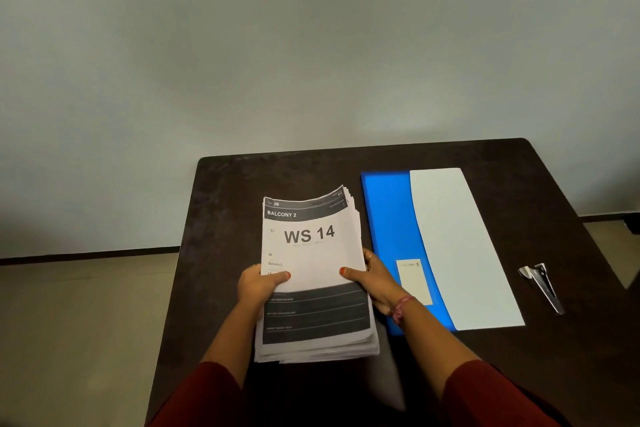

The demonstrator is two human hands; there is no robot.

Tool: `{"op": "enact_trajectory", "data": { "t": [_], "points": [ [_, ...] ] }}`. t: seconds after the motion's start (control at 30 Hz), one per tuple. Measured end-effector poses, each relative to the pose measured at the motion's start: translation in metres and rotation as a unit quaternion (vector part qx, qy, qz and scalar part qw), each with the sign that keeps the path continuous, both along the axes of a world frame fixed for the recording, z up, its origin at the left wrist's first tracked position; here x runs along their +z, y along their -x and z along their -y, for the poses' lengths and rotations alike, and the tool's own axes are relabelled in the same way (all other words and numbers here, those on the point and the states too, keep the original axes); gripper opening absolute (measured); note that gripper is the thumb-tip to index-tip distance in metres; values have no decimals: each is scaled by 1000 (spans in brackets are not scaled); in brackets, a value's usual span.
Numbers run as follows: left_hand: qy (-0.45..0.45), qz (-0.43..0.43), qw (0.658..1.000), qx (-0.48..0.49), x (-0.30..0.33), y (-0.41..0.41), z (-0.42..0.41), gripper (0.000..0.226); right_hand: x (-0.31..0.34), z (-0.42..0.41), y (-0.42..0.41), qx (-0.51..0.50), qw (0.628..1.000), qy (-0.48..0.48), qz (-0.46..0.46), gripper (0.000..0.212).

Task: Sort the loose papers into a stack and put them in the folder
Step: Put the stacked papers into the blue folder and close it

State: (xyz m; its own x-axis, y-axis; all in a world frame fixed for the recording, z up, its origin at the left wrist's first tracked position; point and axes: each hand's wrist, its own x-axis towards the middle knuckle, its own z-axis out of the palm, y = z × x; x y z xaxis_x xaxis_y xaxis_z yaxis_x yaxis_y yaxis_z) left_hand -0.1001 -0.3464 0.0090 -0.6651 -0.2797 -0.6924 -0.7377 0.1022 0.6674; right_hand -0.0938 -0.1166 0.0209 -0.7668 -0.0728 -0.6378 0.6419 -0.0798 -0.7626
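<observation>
The top sheet of the stack [313, 274] carries all the clear print: "2B" in its uppermost dark strip, "BALCONY 2" in the band beneath, "WS 14" large below that, then small "2B" and "Balcony 2" lower left. Lines in its dark bottom block are unreadable. Right of the stack, the folder [388, 218] bears a label [414, 282] too blurred to read.

white papers [313, 274] with black bands, blue-and-white folder [391, 218], dark brown table [242, 184], red sleeves [491, 392].
</observation>
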Motion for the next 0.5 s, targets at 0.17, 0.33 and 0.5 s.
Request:
{"op": "enact_trajectory", "data": {
  "t": [0.17, 0.33, 0.5],
  "points": [
    [-65, -21, 998, 10, 16, -13, -10, 25, 3, -14, -4, 30, 996, -65, -49, 54],
    [-129, -41, 991, -8, 34, -19, -38, 28, 14, -57, -9, 21, 995, -46, -83, 51],
    [-145, -59, 987, -24, 46, -18, -92, 25, 22, -121, -18, -6, 994, -33, -100, 42]
  ]
}}
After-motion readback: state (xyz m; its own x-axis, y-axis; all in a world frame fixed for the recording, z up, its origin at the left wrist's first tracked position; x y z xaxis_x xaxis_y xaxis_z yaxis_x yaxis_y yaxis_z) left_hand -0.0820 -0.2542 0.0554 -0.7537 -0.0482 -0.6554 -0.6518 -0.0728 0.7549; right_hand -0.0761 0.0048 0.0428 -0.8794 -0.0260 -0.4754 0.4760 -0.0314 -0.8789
